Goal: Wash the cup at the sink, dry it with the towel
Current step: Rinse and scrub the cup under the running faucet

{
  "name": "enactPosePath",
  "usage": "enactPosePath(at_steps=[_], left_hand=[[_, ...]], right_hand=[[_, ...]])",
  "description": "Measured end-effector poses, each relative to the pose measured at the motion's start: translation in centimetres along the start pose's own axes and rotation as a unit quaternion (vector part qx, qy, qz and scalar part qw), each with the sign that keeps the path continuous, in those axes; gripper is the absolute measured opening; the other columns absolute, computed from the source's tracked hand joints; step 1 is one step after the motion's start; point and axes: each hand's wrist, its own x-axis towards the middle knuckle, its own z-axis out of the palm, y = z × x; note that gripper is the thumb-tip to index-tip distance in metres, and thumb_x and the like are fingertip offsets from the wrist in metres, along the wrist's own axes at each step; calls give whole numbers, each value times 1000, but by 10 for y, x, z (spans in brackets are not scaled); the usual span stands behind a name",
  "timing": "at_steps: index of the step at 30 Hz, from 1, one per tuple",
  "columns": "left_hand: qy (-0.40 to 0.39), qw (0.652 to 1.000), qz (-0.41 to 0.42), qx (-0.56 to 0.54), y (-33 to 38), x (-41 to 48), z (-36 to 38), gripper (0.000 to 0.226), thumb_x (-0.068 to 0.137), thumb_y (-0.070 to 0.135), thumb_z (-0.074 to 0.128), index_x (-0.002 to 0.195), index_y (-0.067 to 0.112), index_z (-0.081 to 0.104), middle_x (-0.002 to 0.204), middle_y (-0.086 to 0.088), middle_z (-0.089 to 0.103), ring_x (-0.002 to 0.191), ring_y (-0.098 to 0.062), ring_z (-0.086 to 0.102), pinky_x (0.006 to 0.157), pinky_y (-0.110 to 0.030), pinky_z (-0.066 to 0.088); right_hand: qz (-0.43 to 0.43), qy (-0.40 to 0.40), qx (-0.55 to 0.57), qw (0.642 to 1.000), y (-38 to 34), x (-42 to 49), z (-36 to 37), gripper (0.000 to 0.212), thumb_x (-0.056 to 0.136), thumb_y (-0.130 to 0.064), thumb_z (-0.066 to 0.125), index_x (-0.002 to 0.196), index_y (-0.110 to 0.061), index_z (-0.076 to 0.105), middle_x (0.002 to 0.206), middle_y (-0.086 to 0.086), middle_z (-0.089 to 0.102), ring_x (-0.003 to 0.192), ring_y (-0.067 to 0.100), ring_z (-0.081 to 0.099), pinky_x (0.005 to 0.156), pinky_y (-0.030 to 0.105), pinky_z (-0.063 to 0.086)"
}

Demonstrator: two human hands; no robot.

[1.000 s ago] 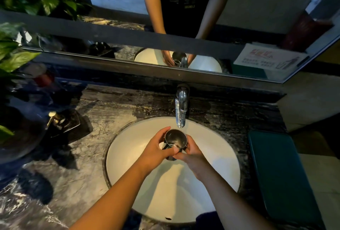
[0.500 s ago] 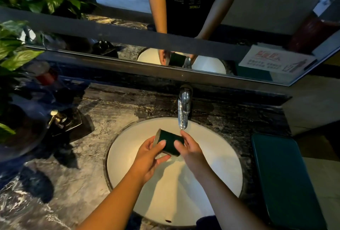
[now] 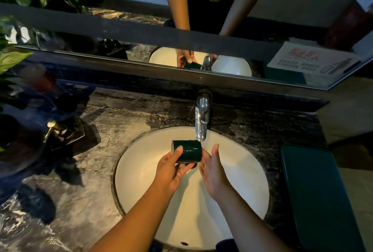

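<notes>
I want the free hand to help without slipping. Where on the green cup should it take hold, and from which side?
The cup lies on its side over the sink, base end toward the right hand. The left hand holds the mouth end. Probably best: come from the right and wrap the fingers round the bare wall near the base.

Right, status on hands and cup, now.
Left hand gripping dark green cup, tipped on its side under the faucet. Right hand open beside it. Green towel waiting on the counter, path clear.
</notes>
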Motion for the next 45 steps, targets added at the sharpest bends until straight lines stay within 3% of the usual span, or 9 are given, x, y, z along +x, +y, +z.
enactPosePath(at_steps=[6,13,21,27,31,34,37,41,45], left_hand=[[5,998,-33,-59,-6,20,11,19,97,15,61,106,-2,64,93,-21,77,105,-43,66,85,-53,58],[9,997,-32,-70,-11,20,-6,27,97,14,61,113,-7,62,93,-21,78,109,-46,66,91,-55,57],[43,995,-23,-82,-5,15,-8,23,97,14,63,109,-6,61,92,-22,77,103,-43,68,90,-55,58],[23,998,-24,-58,-2,14,-1,24,96,12,64,110,-7,64,110,-27,70,112,-48,65,105,-61,46],[38,998,-20,-45,8,19,0,16,96,13,65,102,-2,64,101,-23,71,110,-45,65,106,-58,47],[27,999,-28,-24,1,16,0,20,94,12,66,105,-5,63,85,-20,78,107,-45,67,103,-58,49],[27,999,-33,-1,-7,14,-4,37,92,13,70,122,-7,58,106,-24,73,109,-43,67,99,-57,52],[39,993,-3,111,0,12,-10,42,85,20,78,120,6,59,112,-20,69,101,-33,68,85,-47,59],[-1,961,65,269,5,2,-7,43,79,16,84,115,15,60,114,-13,69,95,-24,66,79,-40,54]], right_hand=[[-26,12,-54,998,-2,23,-5,84,80,-90,17,125,-40,68,127,-11,72,127,6,58,120,40,31],[7,13,-28,1000,-6,26,-1,70,81,-79,14,118,-43,61,125,-13,67,124,5,55,119,36,27],[47,-12,-48,998,2,22,7,106,74,-86,11,158,-26,33,164,1,35,155,18,22,129,46,5],[27,8,-36,999,-8,24,5,71,97,-67,-1,119,-39,61,131,-6,63,132,14,46,118,36,25],[38,0,-65,997,0,17,6,79,90,-72,0,149,-38,41,154,-8,44,145,11,31,127,41,8],[10,0,-42,999,-5,18,1,76,94,-71,1,142,-35,46,139,-9,59,131,6,48,126,37,17],[15,-6,-53,998,-4,15,-6,89,82,-87,22,143,-31,53,145,-1,59,138,12,48,124,39,24],[8,-33,-188,982,1,7,-13,20,101,-34,58,120,-28,55,129,-4,61,109,-4,57,91,16,44],[10,-57,-285,957,-1,5,-22,64,91,-18,74,145,-24,40,130,-5,56,124,14,52,98,27,45]])
